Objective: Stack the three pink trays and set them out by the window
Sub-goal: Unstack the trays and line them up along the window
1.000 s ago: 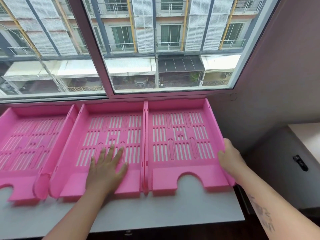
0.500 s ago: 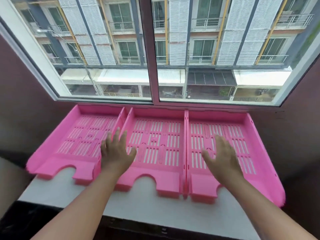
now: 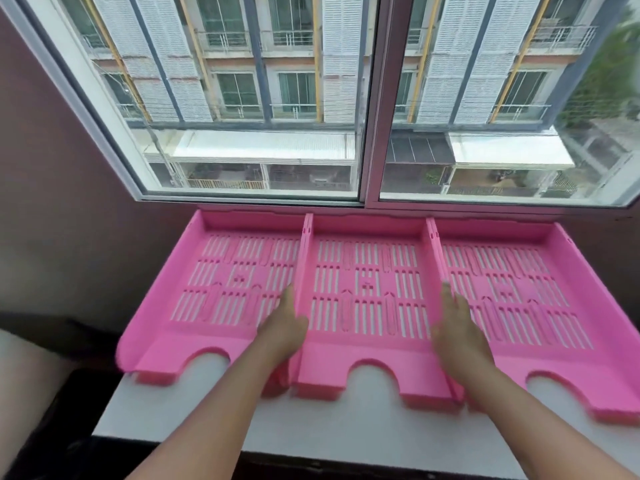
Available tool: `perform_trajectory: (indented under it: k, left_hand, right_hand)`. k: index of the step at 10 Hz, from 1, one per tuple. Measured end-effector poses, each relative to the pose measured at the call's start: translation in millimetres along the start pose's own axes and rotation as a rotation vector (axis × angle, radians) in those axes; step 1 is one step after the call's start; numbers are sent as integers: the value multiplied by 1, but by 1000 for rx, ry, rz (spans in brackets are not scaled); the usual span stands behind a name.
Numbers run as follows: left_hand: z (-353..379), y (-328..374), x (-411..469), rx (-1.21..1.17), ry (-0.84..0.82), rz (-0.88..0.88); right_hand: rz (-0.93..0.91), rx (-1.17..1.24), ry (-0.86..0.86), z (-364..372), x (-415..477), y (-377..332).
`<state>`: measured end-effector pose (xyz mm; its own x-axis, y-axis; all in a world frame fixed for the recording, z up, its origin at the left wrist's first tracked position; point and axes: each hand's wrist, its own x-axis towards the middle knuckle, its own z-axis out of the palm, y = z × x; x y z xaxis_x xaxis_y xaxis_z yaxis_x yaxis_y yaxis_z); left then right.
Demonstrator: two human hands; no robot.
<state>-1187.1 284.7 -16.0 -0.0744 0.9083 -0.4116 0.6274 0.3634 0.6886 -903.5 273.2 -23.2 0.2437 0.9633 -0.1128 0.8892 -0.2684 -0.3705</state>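
Three pink slotted trays stand side by side on a white sill under the window: the left tray (image 3: 221, 271), the middle tray (image 3: 367, 271) and the right tray (image 3: 512, 271), their side walls touching. My left hand (image 3: 284, 327) clasps the middle tray's left wall, fingers on the left tray's side and thumb over the wall. My right hand (image 3: 457, 323) clasps the middle tray's right wall in the same way. All three trays lie flat with their notched fronts toward me.
The white sill (image 3: 363, 427) ends just in front of the trays at a dark edge. The window frame (image 3: 374, 98) rises right behind them. A dark wall (image 3: 69, 202) closes the left side, with a pale surface (image 3: 27, 375) at the lower left.
The view has swung left and centred on the middle tray. Both hands left the tray floors and came to the middle tray's two side walls, where they now clasp it.
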Motion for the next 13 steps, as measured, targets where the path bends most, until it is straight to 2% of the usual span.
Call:
perform_trajectory:
  k: [1,3,4,5,6,8,10,11,13]
  left_hand:
    - [-1,0,1,-99,-31,-24]
    - [7,3,3,-193,97,43]
    - [0,5,-2,-113,120,108]
    - [1,1,-21,-68,212,195]
    - [19,-17,-47,-40,266,239]
    - [36,-26,-58,42,452,283]
    - [42,-28,-51,58,489,297]
    - [40,-26,-52,82,444,255]
    - [39,-40,-83,364,565,183]
  right_hand:
    - [8,-10,23,2,-2,0]
    - [2,36,26,-5,-1,-7]
    - [22,124,89,-12,-13,-13]
    - [-2,66,253,-10,-35,-18]
    - [-18,61,290,0,-53,-4]
    - [-37,226,262,19,-58,14]
    - [-2,272,207,14,-53,12]
    - [-5,296,82,5,-54,14]
    - [-102,-13,96,-10,-73,30]
